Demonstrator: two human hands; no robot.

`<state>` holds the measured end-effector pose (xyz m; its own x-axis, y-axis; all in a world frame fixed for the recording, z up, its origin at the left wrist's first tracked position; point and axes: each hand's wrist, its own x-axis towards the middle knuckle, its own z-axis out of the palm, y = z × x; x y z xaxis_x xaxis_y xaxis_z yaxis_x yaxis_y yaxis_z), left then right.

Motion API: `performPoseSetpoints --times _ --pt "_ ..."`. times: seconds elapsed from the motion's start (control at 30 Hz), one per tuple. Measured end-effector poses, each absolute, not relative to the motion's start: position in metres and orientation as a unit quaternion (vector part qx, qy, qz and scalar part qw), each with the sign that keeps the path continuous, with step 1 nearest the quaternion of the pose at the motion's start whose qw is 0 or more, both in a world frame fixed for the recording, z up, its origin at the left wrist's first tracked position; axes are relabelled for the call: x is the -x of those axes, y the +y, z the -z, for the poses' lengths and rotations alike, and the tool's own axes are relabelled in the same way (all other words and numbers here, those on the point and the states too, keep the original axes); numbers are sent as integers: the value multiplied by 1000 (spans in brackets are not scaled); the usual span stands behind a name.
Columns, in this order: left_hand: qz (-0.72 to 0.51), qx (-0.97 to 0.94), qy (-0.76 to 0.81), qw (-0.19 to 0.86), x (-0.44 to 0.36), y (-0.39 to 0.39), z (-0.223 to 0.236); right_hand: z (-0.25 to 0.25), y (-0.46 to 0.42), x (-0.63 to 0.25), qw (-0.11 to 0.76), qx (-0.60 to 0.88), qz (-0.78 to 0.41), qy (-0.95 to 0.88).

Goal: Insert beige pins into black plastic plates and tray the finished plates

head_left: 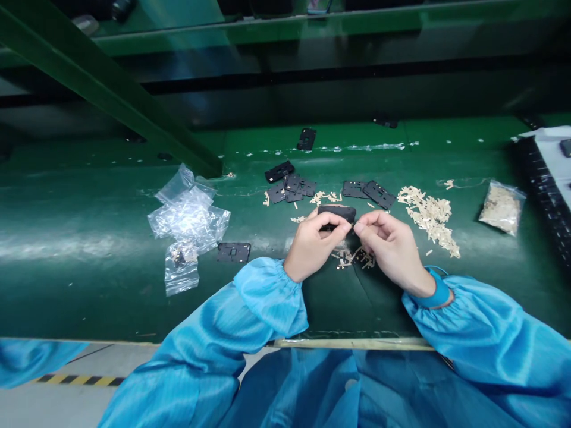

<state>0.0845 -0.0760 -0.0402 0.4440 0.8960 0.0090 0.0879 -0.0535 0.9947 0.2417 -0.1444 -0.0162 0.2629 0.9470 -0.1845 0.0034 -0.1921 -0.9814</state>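
Note:
Close together above the green bench, my two hands meet at a black plastic plate [336, 211]. My left hand [314, 241] is closed around the plate's left side, its thumb and forefinger at the near edge. The thumb and forefinger of my right hand [390, 246] are pinched at the plate's right corner; whatever lies between them is too small to make out. Under the hands are scattered small beige strips [343, 258]. A larger heap of beige strips [430, 217] spreads to the right of my right hand.
Several black plates [292, 187] lie behind my hands, with another black plate [234, 252] at left. Clear plastic bags [187, 217] are piled farther left, near a green post [178, 139]. A bag of beige pieces [502, 208] and a black rack [544, 196] are at right.

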Motion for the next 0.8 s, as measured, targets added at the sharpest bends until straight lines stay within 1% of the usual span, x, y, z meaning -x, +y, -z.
performPoseSetpoints --times 0.1,0.3,0.43,0.53,0.8 --pt "-350 -631 351 596 -81 -68 46 15 -141 -252 497 628 -448 -398" --pt "-300 -603 376 636 -77 -58 49 20 -136 -270 405 639 -438 -485" --pt "-303 -617 399 607 -78 -58 45 23 -137 -268 385 644 -454 -481" --pt "-313 -623 415 585 -79 -60 42 23 -139 -264 371 656 -439 -490" --pt "-322 -611 431 581 -82 -64 37 24 -141 -261 350 673 -401 -513"
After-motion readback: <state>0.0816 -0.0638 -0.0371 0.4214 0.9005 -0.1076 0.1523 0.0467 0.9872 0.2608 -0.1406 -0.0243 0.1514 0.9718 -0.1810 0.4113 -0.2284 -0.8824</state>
